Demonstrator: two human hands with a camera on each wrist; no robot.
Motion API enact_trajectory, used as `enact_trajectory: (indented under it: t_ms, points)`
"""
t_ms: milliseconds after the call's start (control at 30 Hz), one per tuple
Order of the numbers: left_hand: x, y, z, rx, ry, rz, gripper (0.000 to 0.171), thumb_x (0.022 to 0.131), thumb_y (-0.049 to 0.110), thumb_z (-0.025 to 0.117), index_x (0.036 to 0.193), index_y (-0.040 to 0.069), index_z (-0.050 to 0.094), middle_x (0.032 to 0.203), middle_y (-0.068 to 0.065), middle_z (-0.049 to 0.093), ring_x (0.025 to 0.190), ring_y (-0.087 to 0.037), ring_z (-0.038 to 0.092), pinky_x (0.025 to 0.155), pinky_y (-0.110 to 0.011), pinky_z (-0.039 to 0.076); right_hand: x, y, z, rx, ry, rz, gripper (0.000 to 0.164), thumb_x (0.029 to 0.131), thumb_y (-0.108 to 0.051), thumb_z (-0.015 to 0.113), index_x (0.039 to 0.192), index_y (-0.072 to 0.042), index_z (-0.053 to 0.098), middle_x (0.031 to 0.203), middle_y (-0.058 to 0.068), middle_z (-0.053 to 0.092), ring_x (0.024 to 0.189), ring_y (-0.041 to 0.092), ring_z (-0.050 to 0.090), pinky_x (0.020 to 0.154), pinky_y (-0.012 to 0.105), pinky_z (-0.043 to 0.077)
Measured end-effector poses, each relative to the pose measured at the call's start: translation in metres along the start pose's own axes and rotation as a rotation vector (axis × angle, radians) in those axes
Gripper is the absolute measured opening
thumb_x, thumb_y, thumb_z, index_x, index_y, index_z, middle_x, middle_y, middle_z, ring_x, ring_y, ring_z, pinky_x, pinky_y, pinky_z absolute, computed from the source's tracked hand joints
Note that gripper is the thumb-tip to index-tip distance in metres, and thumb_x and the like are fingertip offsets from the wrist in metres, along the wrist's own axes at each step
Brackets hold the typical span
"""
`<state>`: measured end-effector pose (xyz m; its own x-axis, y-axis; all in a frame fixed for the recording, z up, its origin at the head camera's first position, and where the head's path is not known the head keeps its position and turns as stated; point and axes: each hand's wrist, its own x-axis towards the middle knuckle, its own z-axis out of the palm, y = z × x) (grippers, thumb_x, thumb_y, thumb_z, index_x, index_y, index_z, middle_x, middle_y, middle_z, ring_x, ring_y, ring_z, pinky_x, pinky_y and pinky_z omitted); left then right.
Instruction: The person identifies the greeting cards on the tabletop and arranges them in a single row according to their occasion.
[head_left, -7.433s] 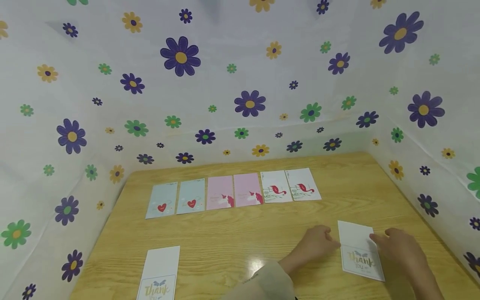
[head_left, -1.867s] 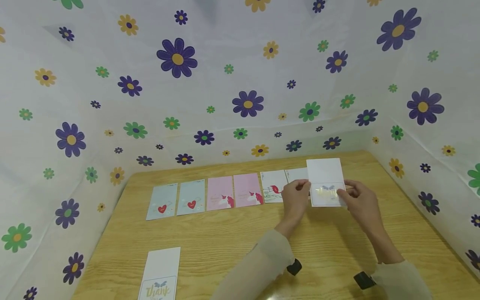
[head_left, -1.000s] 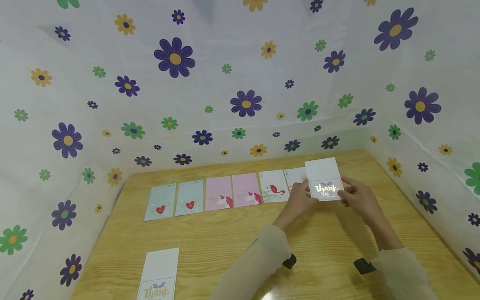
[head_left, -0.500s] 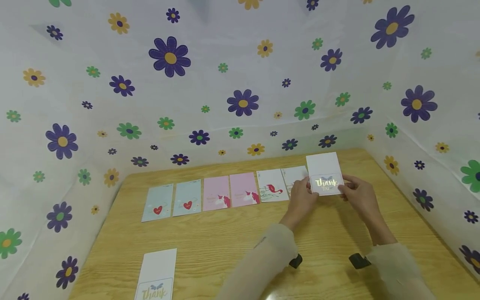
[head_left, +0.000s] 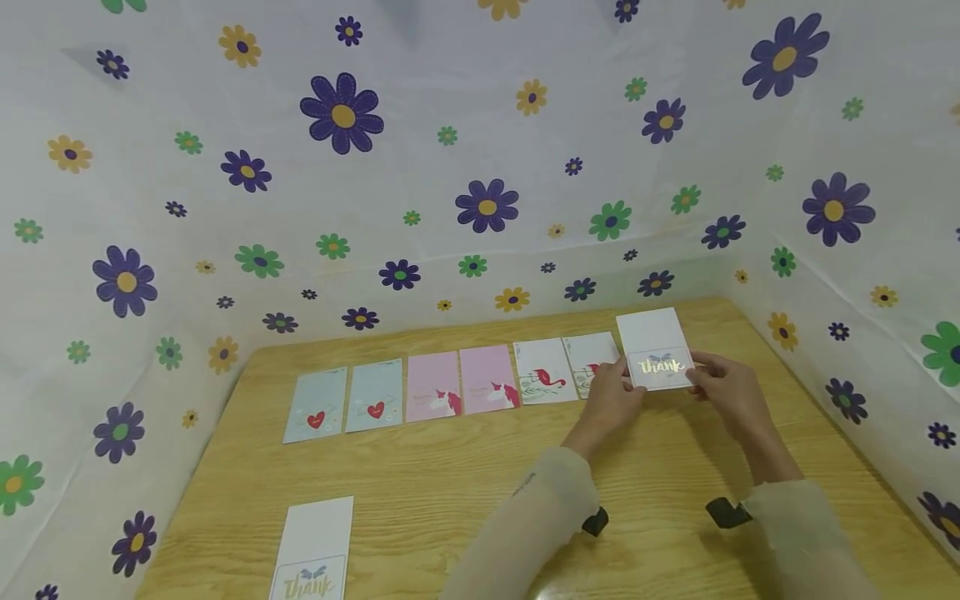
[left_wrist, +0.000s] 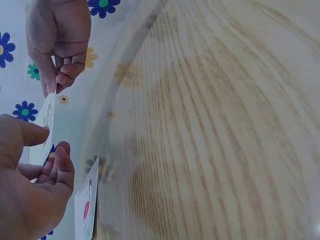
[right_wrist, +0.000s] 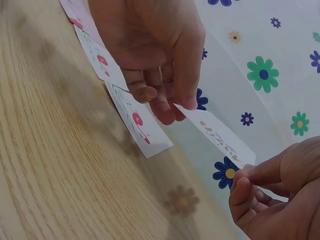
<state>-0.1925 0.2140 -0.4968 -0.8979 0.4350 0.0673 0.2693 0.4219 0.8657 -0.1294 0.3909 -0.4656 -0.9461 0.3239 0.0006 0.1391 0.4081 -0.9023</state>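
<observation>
Both hands hold a white thank-you card with gold lettering, raised above the table at the right end of a row of cards. My left hand pinches its left edge near the lower corner; my right hand pinches the lower right edge. In the left wrist view the card is seen nearly edge-on, tilted, between both hands. The right wrist view shows the card apart from the tabletop. Just left of it lies a flamingo card, partly covered by my left hand.
The row also has another flamingo card, pink unicorn cards and pale blue heart cards. A second thank-you card lies at the table's front left. Flower-printed cloth encloses the wooden table at the back and sides.
The thank-you card lay at the table's right front; both hands have lifted it and carried it back beside the row. In the last half second it has shifted slightly right.
</observation>
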Motion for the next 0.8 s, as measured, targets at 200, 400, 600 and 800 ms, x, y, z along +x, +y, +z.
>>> enact_trajectory:
  t_ms: [200, 400, 600, 800]
  points:
    - [0.003, -0.001, 0.001, 0.07, -0.02, 0.025, 0.021, 0.094, 0.008, 0.066, 0.115, 0.01, 0.066, 0.096, 0.004, 0.052, 0.094, -0.006, 0.047, 0.08, -0.019, 0.043, 0.001, 0.004, -0.006, 0.017, -0.029, 0.029, 0.049, 0.106, -0.01, 0.057, 0.147, 0.014, 0.045, 0.105, 0.01, 0.068, 0.078, 0.01, 0.066, 0.073, 0.023, 0.058]
    - [0.006, -0.001, 0.001, 0.136, -0.04, 0.083, 0.008, 0.094, 0.009, 0.065, 0.102, 0.009, 0.064, 0.091, 0.004, 0.051, 0.095, -0.009, 0.046, 0.079, -0.02, 0.038, 0.003, 0.009, -0.01, 0.012, -0.059, 0.029, 0.052, 0.108, -0.014, 0.056, 0.15, 0.012, 0.041, 0.107, 0.009, 0.066, 0.081, 0.011, 0.066, 0.076, 0.023, 0.058]
    - [0.002, 0.0, 0.001, 0.153, -0.065, 0.05, 0.012, 0.098, 0.013, 0.067, 0.11, 0.009, 0.069, 0.111, 0.0, 0.065, 0.106, -0.011, 0.059, 0.09, -0.022, 0.047, 0.008, 0.013, -0.015, 0.001, -0.061, 0.042, 0.051, 0.109, -0.015, 0.054, 0.15, 0.012, 0.041, 0.106, 0.005, 0.066, 0.081, 0.009, 0.065, 0.076, 0.022, 0.057]
    - [-0.005, 0.002, 0.0, 0.122, -0.113, 0.014, 0.034, 0.1, 0.016, 0.066, 0.133, 0.012, 0.068, 0.128, -0.004, 0.069, 0.12, -0.015, 0.063, 0.099, -0.024, 0.049, 0.017, 0.019, -0.015, -0.039, -0.057, 0.078, 0.052, 0.108, -0.017, 0.055, 0.149, 0.013, 0.042, 0.115, 0.016, 0.068, 0.081, 0.009, 0.066, 0.074, 0.022, 0.057]
